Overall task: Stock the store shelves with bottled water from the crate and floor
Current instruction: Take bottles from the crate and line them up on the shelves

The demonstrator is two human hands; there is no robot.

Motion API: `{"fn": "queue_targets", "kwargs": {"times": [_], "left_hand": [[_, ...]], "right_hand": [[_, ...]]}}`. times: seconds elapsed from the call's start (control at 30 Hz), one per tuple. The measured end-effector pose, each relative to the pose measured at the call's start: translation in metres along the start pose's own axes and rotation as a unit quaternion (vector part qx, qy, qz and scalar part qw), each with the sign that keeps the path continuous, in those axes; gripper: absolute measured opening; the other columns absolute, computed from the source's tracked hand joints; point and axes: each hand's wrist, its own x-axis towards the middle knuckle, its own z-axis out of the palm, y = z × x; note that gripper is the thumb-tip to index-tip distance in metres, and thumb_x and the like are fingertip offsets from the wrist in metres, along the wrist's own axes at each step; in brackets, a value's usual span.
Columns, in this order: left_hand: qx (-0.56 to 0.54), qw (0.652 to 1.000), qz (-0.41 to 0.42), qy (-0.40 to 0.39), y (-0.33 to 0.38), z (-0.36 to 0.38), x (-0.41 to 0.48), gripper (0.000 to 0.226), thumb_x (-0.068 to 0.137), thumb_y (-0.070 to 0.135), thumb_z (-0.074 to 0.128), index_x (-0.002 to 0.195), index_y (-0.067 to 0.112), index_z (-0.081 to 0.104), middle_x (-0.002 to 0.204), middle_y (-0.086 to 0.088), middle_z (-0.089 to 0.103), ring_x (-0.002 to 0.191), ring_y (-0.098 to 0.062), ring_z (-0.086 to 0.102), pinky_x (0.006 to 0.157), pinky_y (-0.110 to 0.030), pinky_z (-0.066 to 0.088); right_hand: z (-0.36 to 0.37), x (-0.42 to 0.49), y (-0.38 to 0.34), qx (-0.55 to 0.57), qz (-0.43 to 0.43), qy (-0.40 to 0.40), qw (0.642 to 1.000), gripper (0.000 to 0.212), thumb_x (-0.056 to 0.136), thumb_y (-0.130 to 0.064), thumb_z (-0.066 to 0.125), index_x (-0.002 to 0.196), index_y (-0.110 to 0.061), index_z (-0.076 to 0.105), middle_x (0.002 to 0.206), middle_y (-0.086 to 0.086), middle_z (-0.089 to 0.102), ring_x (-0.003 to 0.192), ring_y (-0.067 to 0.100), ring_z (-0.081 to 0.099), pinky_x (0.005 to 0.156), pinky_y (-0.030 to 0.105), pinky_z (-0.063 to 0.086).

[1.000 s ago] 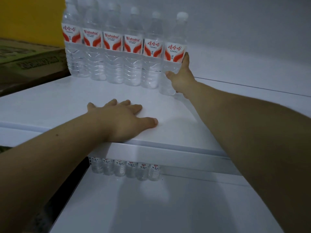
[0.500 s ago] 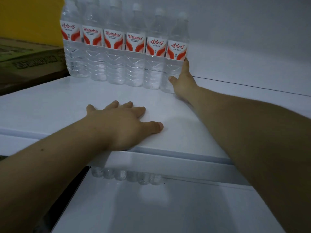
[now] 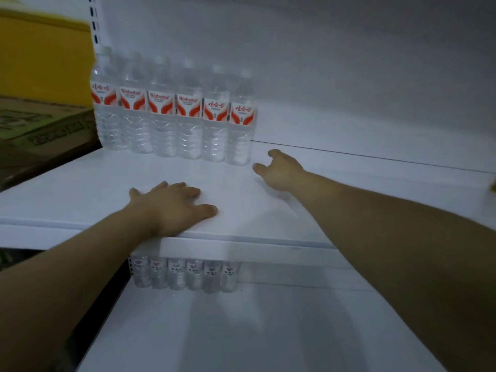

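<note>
Several clear water bottles (image 3: 188, 116) with red and white labels stand in a row at the back left of a white shelf (image 3: 80, 189). The rightmost bottle (image 3: 241, 124) stands upright at the end of the row. My right hand (image 3: 281, 170) hovers just to its right, empty, fingers apart, not touching it. My left hand (image 3: 171, 208) lies flat, palm down, on the shelf near its front edge. A second row of bottles (image 3: 185, 272) shows on the lower shelf (image 3: 241, 331), partly hidden by the upper shelf's front lip.
A cardboard box (image 3: 40, 130) sits left of the shelving, with a yellow wall (image 3: 45, 57) behind it. A slotted shelf upright (image 3: 94, 22) rises at the back left. The white back panel (image 3: 349, 76) closes the shelf behind the bottles.
My right hand has let go of the rightmost bottle and drawn back to the right. That bottle now stands in line with the row. My left hand stays flat on the shelf.
</note>
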Motion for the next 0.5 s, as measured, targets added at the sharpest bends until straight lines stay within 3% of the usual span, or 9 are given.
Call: {"fn": "queue_targets", "kwargs": {"times": [0.13,0.23,0.5], "left_hand": [[-0.054,0.998,0.018,-0.006,0.013,-0.011,-0.024,0.088,0.072,0.08,0.048,0.143,0.03,0.041,0.154,0.003,0.033,0.141,-0.023,0.03,0.117,-0.049,0.018],[-0.089,0.992,0.086,-0.019,0.049,-0.012,-0.059,0.073,0.084,0.063,0.056,0.143,0.023,0.042,0.153,-0.001,0.035,0.14,-0.023,0.032,0.114,-0.037,0.024],[-0.129,0.955,0.261,-0.065,0.17,0.014,-0.176,0.066,0.088,0.051,0.059,0.145,0.024,0.04,0.154,0.002,0.033,0.14,-0.018,0.031,0.112,-0.029,0.025]], "right_hand": [[-0.041,-0.073,0.028,-0.015,0.035,-0.018,0.999,0.07,0.099,-0.047,0.046,0.153,-0.011,0.021,0.157,0.009,0.029,0.142,0.027,0.031,0.111,0.032,0.027],[-0.072,-0.133,0.051,-0.015,0.072,-0.015,0.997,0.068,0.099,-0.048,0.045,0.153,-0.013,0.023,0.156,0.008,0.032,0.14,0.027,0.034,0.109,0.032,0.029],[-0.143,-0.311,0.108,-0.026,0.169,0.023,0.985,0.067,0.098,-0.048,0.047,0.151,-0.011,0.029,0.154,0.009,0.036,0.138,0.025,0.037,0.107,0.03,0.032]]}}
